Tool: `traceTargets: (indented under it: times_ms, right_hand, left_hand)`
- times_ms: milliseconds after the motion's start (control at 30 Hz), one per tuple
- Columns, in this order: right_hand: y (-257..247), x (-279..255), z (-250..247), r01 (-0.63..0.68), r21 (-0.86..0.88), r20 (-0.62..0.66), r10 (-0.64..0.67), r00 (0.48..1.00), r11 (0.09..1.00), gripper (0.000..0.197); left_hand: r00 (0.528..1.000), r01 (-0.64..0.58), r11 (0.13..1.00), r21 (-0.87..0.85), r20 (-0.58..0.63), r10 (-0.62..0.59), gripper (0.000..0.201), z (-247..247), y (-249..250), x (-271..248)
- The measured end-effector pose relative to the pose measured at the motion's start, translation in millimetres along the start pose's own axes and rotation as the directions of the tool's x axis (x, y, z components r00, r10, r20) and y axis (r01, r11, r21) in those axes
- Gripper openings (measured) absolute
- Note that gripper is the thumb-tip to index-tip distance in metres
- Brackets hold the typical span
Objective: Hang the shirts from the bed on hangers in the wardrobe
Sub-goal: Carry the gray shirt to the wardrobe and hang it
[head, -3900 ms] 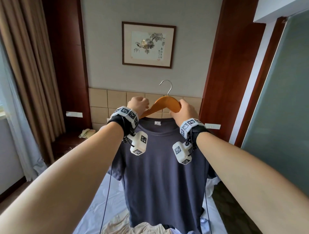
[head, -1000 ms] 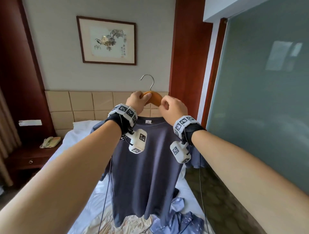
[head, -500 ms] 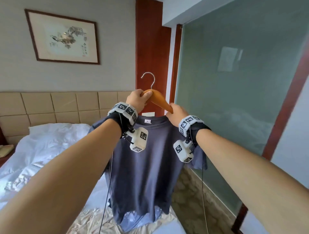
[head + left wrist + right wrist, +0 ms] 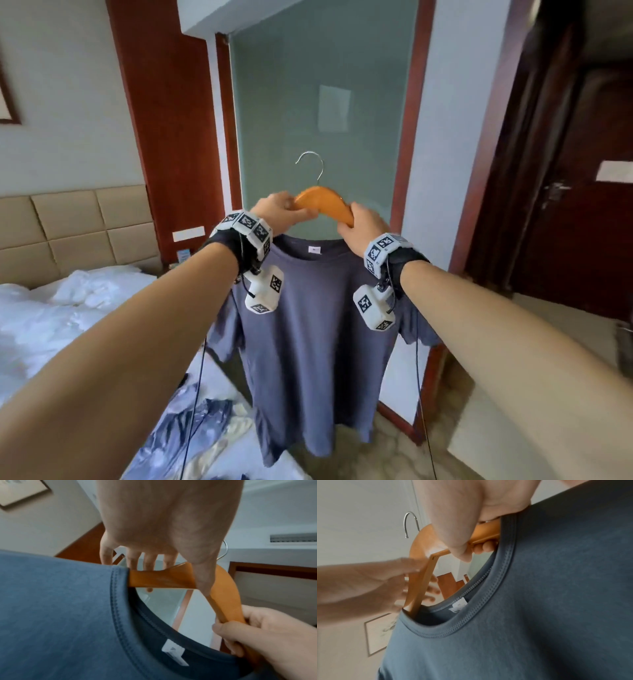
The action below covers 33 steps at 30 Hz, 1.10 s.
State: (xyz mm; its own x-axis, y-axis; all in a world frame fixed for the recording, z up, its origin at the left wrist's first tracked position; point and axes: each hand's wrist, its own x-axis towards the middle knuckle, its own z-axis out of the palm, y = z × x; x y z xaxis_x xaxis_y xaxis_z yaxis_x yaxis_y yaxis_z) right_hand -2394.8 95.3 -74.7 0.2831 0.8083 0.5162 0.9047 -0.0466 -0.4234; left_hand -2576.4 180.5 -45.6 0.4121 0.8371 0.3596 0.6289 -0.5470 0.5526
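both hands hold a wooden hanger [image 4: 324, 204] up at arm's length. the left hand [image 4: 278, 213] grips its left arm, fingers curled round the wood; the right hand [image 4: 363, 229] clenches round its right arm. a grey-blue shirt [image 4: 315, 322] hangs from it below the wrists. since a moment ago the view has swung right, from the bed [image 4: 51, 318] toward a frosted glass panel [image 4: 325, 85] beyond the hands.

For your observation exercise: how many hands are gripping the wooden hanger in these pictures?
2. The left hand grips the wooden hanger on its left arm beside the hook; the right hand grips its right arm just above the shirt collar. No other hands are visible.
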Motion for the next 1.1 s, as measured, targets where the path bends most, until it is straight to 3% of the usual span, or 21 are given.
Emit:
traceTargets:
  times_ms: [67, 167, 467, 800, 1100]
  right_hand:
    - [32.7, -4.8, -22.8, -0.061, -0.036, -0.039, 0.059, 0.997, 0.998, 0.011]
    - [80.1, -8.7, -55.5, -0.144, -0.082, -0.085, 0.137, 0.987, 0.986, 0.012]
    - [227.1, 0.3, -152.3, -0.338, -0.120, -0.102, 0.327, 0.939, 0.933, 0.012]
    - [385.0, 49.4, -242.7, -0.468, -0.153, -0.175, 0.442, 0.880, 0.871, 0.019]
    - [537.5, 61.6, -301.0, -0.570, -0.233, -0.253, 0.517, 0.818, 0.788, 0.016]
  left_hand:
    - [0.994, -0.022, 0.996, 0.091, 0.113, 0.011, 0.037, 26.5, 24.0, 12.8]
    - [0.987, -0.096, 0.988, 0.123, 0.138, 0.079, 0.036, 69.1, 66.3, 31.6]
    - [0.899, -0.361, 0.932, -0.046, 0.251, 0.360, 0.015, 200.8, 202.9, 102.5]
    - [0.775, -0.489, 0.844, -0.220, 0.335, 0.536, 0.009, 334.2, 354.3, 202.5]
    - [0.685, -0.570, 0.763, -0.305, 0.336, 0.646, 0.023, 458.9, 472.1, 255.0]
